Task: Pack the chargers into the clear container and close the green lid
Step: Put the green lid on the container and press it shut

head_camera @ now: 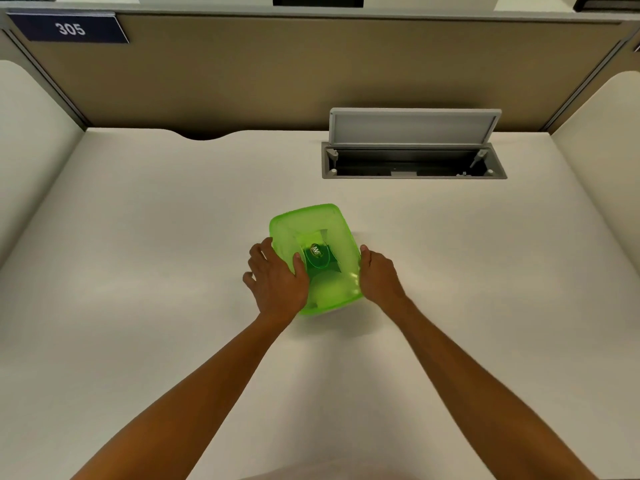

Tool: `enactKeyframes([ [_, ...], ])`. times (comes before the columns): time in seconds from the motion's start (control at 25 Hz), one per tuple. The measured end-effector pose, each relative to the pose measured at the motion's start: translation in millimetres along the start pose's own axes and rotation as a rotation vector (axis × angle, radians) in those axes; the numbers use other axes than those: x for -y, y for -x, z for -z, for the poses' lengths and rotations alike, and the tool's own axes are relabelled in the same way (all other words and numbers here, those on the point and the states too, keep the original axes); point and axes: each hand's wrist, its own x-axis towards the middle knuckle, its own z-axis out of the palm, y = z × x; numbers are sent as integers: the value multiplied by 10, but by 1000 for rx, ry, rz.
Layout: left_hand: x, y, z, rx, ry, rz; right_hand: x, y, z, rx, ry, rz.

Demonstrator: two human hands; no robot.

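A translucent green lid (313, 223) lies on top of the container in the middle of the desk. Pale rounded shapes show faintly through it at the near end; I cannot tell what they are. A small oval label sits at the lid's centre. My left hand (275, 280) rests on the lid's left side, thumb on top and fingers spread down over the edge. My right hand (379, 277) presses against the right edge, fingers curled around the rim. The container's clear walls are mostly hidden under the lid and my hands.
The cream desk (138, 237) is walled by beige partitions at the back and sides. A grey cable hatch (414, 157) stands open at the back right, its flap raised. A dark plate reading 305 (69, 28) hangs at the top left.
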Motion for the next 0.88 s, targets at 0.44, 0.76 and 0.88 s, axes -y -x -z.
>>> enactKeyframes([
  [0.44, 4, -336, -43, 166, -209, -560, 254, -313, 227, -173, 404, 339],
  [0.76, 17, -343, -26, 231, -191, -596, 208, 99, -171, -128, 303, 359],
  [0.88, 6, -412, -36, 237, -202, -612, 207, 57, -173, -132, 335, 373],
])
